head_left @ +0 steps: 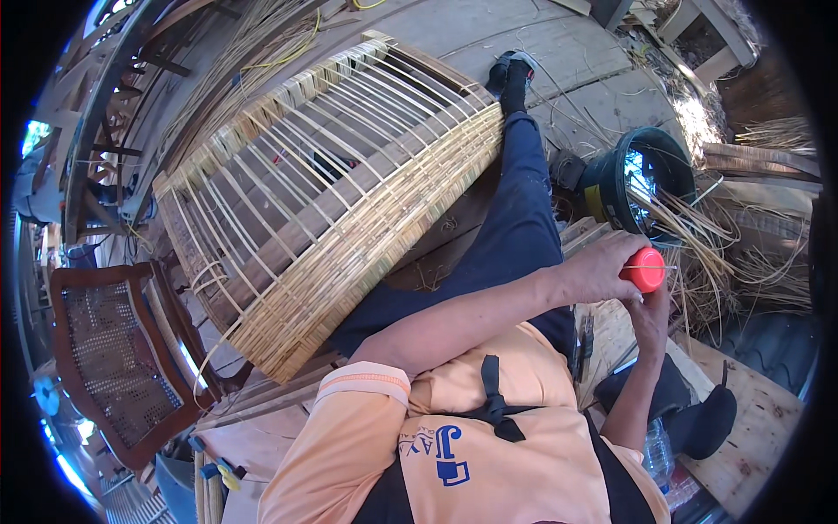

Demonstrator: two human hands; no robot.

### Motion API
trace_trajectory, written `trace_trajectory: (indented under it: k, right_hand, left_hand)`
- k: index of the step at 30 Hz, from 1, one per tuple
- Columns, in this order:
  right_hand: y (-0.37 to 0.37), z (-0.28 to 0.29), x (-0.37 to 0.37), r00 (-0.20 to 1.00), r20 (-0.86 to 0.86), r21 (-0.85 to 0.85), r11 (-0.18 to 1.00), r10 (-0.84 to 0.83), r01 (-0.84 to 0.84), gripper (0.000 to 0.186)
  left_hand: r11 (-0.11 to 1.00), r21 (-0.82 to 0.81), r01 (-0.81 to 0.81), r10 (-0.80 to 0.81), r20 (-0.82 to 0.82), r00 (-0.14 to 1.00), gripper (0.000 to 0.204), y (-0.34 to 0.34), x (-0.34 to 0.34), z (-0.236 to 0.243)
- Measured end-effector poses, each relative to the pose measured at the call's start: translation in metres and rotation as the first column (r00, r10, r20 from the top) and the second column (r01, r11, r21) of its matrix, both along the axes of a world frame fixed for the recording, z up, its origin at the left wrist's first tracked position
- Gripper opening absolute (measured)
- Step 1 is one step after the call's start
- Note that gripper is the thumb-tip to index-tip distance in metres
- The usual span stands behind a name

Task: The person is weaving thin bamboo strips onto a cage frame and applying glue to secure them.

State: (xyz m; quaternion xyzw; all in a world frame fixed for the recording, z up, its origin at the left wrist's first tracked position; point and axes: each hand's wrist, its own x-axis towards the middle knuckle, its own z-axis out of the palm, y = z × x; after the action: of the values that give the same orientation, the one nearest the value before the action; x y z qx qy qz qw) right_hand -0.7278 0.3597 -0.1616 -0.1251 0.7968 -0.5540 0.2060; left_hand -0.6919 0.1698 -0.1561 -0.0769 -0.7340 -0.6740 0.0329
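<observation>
Smooth, round, red lid-like thing (644, 271), right of centre, crossed by a thin pale strip (669, 267). Gripped by curled fingers of the left hand (602, 262); right hand (649, 316) close beneath, its grip too hidden to tell. Just beyond, dark round bucket (604, 185), glossy inside, with loose cane strips (703, 234) by its rim. Farther left, slanted wooden frame (301, 236), densely woven along the near side.

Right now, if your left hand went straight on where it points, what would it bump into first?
The red round thing that the left hand is holding comes first. Past that, probably the loose pale strips by the dark green bucket, though they may lie lower than the hand; depth is unclear.
</observation>
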Motion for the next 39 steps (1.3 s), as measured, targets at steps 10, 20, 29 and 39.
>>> trace_trajectory:
  k: [10,20,29,39]
  right_hand:
    - [0.009,0.005,-0.004,0.994,-0.098,0.199,0.980,0.048,-0.027,0.049]
    - [0.007,-0.005,-0.016,0.999,-0.034,-0.040,0.999,-0.027,0.025,0.042]
    - [0.011,-0.007,-0.014,0.999,-0.010,0.045,0.998,0.042,-0.042,0.060]
    - [0.021,-0.027,-0.016,0.994,0.073,-0.045,0.995,-0.082,0.085,0.054]
  left_hand:
    - [0.998,-0.054,-0.016,0.013,-0.056,0.998,0.063,0.015,-0.011,-0.008]
    - [0.990,-0.115,0.087,-0.072,0.128,0.989,0.055,0.009,-0.036,0.002]
    - [0.971,-0.136,0.195,-0.180,0.112,0.977,0.060,0.010,-0.039,-0.004]
    - [0.967,-0.192,0.165,-0.145,0.112,0.983,0.061,0.019,-0.044,-0.015]
